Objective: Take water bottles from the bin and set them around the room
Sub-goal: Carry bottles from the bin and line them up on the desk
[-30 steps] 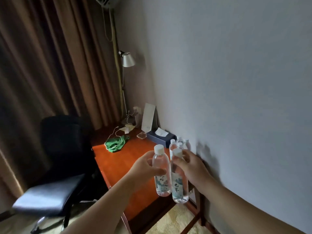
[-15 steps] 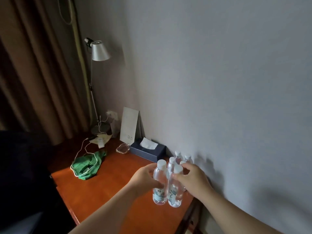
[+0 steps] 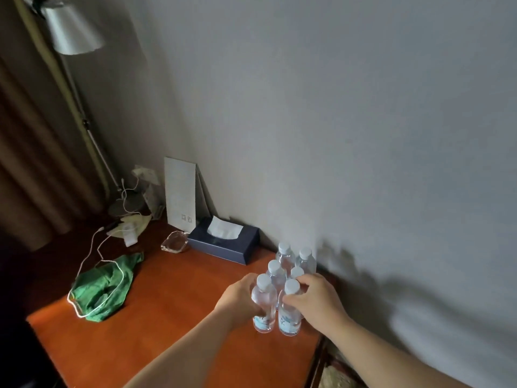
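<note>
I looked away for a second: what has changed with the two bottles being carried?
Both hands brought them down to the desk: left hand grips the left bottle, right hand the right bottle, beside the four standing bottles. Grips unchanged.

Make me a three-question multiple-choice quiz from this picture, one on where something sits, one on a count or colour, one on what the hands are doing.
1. Where is the tissue box?
A. against the wall, beyond the bottles
B. on the chair
C. on the floor

2. How many bottle caps show on the desk?
A. two
B. six
C. nine

3. What are the hands doing?
A. both hang free
B. each grips a bottle
C. both hold the cloth

Answers:
1 A: the tissue box lies along the wall behind the bottle cluster.
2 B: four standing bottles plus the two held ones make six caps.
3 B: the left hand wraps the left bottle, and the right hand wraps the right bottle, both upright at the desk.
</note>
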Tool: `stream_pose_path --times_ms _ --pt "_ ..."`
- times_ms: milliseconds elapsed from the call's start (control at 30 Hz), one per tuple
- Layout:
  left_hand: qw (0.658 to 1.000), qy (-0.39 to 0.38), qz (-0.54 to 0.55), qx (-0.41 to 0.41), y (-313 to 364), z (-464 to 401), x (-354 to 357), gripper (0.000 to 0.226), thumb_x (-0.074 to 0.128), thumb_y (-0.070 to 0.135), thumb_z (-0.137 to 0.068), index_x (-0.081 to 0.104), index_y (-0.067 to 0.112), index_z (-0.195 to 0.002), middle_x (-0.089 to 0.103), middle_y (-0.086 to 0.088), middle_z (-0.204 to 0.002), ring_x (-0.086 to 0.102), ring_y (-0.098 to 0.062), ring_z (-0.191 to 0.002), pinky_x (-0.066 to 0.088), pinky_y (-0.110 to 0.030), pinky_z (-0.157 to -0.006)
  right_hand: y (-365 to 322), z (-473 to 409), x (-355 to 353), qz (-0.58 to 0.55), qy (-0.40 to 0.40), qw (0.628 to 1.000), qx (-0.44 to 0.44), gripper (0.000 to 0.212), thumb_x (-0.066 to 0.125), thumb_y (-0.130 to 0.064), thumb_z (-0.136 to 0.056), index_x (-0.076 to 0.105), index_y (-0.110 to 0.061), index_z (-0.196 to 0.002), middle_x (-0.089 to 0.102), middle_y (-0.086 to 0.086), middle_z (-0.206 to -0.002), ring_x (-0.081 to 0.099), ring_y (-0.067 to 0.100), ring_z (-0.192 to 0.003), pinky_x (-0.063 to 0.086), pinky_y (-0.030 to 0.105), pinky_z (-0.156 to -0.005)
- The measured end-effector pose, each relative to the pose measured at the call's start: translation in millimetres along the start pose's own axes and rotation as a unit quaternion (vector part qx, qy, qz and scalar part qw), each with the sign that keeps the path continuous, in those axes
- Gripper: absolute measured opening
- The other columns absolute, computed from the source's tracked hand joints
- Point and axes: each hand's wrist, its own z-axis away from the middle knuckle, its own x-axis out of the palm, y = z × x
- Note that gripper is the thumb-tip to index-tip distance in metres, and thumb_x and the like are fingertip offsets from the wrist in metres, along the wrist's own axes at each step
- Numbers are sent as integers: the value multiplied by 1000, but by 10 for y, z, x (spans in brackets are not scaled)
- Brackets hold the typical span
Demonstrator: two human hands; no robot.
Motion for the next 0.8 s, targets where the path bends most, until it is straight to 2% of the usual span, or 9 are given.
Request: stream_pose_path --times_ms 133,200,300,467,533,600,667,733,800 --pt "1000 -23 -6 -2 -127 -184 146 79 90 28 -67 48 41 -132 64 13 -126 61 -9 -104 53 -15 -73 102 -34 120 28 -10 1000 10 30 82 -32 -73 71 -24 -99 62 -8 -99 63 5 -85 50 16 -72" --pt "999 -44 -22 2 -188 -251 173 80 90 29 -67 47 42 -133 64 13 -125 63 -9 -103 58 -19 -76 135 -35 169 24 -3 1000 17 31 82 -31 -73 70 -26 -101 61 -10 -100 63 4 -84 47 12 -71" --pt "997 -66 -33 18 -269 -333 183 82 89 31 -67 45 45 -133 64 16 -120 65 -10 -98 55 -14 -66 148 -33 221 24 20 999 26 35 84 -30 -73 70 -25 -105 59 -11 -103 62 3 -85 45 8 -69" --pt "993 -93 -47 49 -371 -450 144 74 87 32 -68 44 51 -124 63 24 -101 66 -5 -87 55 -15 -65 28 50 361 16 44 998 48 23 79 -25 -78 65 -29 -95 56 -16 -98 63 4 -82 55 20 -76" --pt "993 -95 -51 58 -402 -484 158 69 85 28 -70 42 51 -120 65 23 -93 66 -2 -82 59 -20 -68 -20 59 406 18 69 996 54 24 76 -27 -80 59 -37 -92 54 -17 -93 61 1 -80 52 14 -71" --pt "992 -92 -55 63 -414 -486 165 71 83 26 -73 39 48 -125 65 21 -92 66 -1 -78 61 -21 -68 -57 72 441 23 84 994 65 29 77 -29 -80 58 -37 -100 53 -20 -94 60 -1 -80 46 8 -66" --pt "989 -115 -72 62 -405 -470 164 88 82 27 -76 27 39 -143 67 13 -104 65 -3 -76 58 -19 -67 -79 100 461 29 87 992 86 40 79 -29 -78 59 -31 -113 55 -15 -105 61 4 -89 46 9 -70" --pt "979 -168 -106 41 -386 -434 163 118 85 24 -76 0 26 -157 68 2 -114 67 -7 -78 57 -18 -64 -104 140 458 34 82 990 106 48 80 -30 -75 58 -29 -118 56 -9 -113 62 8 -94 52 19 -77" --pt "963 -226 -145 22 -361 -360 132 127 86 19 -75 -11 12 -157 64 -13 -129 69 -18 -100 58 -23 -79 -158 189 446 39 83 989 118 50 80 -35 -72 58 -30 -116 54 -8 -112 62 8 -91 54 24 -80"
